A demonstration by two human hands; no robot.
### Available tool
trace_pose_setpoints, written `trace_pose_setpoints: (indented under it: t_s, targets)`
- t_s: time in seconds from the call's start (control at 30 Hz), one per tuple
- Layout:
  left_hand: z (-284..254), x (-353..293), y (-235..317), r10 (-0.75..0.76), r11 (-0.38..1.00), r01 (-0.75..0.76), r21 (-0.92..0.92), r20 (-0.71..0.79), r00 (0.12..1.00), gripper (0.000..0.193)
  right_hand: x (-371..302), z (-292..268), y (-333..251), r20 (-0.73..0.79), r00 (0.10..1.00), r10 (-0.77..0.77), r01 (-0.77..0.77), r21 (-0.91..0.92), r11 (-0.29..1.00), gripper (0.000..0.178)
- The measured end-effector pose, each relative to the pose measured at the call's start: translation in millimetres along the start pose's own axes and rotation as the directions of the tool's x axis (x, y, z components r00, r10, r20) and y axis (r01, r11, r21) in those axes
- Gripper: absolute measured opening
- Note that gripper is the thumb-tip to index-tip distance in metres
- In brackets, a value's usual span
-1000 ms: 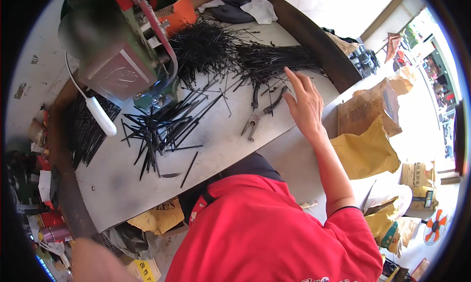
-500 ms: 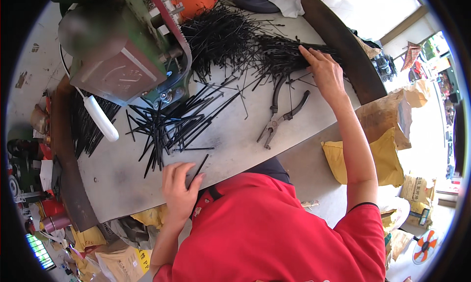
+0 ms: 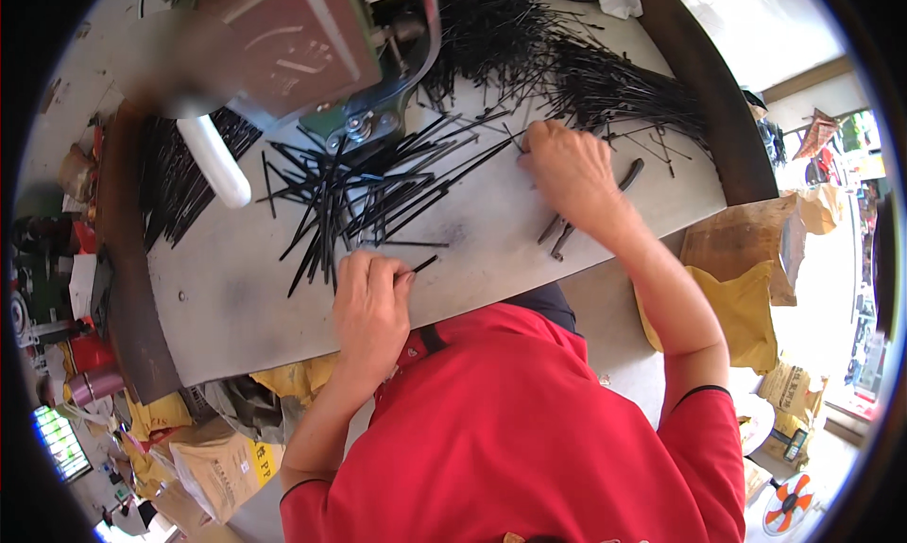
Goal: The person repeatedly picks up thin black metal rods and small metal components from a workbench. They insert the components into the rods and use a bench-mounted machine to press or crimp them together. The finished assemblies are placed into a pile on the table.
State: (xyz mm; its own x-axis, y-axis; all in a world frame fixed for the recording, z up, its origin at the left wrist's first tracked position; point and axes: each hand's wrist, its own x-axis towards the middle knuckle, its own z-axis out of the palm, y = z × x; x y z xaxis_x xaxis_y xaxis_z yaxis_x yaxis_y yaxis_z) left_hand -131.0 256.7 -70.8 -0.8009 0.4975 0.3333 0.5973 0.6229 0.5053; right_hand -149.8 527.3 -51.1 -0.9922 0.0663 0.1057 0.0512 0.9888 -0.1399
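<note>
On the metal worktable, my left hand (image 3: 371,297) is closed near the front edge, with a short black rod (image 3: 425,263) poking out from between thumb and forefinger. Just beyond it lies a loose heap of black rods (image 3: 354,198). My right hand (image 3: 572,174) is off to the right, its fingertips pinched together and pointing left. A thin black piece (image 3: 512,137) shows at those fingertips, its far part hidden. Partly covered by the right hand and wrist are the pliers (image 3: 631,174). Behind lies a bundle of thin black pieces (image 3: 628,94).
A green and brown machine (image 3: 302,42) with a white handle (image 3: 215,160) stands over the table's far left. More black rods (image 3: 194,189) lie beneath it. A larger tangled pile (image 3: 482,33) is at the back. Raised dark edging (image 3: 704,80) bounds the table's right side.
My right hand has come off the bundle and moved left and nearer, fingers now pinched. My left hand has closed on the short rod. The whole view has shifted.
</note>
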Motion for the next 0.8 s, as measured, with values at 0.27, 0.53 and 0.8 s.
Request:
trace_pose_setpoints:
  t_s: [0.27,0.53,0.8]
  targets:
    - [8.6,-16.2,-9.5,-0.067,0.986,0.054,-0.155,-0.081,0.994,0.019,28.1,-14.1,-11.5,0.333,0.933,-0.139,0.176,-0.085,0.981,0.016]
    - [-14.2,-34.6,-10.9,-0.278,0.907,0.229,-0.354,-0.095,0.956,0.014,9.2,-21.8,-7.4,0.130,0.991,-0.021,0.013,0.058,0.998,0.020]
    - [-55.1,-30.1,-11.3,-0.228,0.974,0.215,-0.078,-0.255,0.940,0.011,-4.0,-33.5,-13.8,0.036,0.999,-0.001,-0.016,0.475,0.880,0.021]
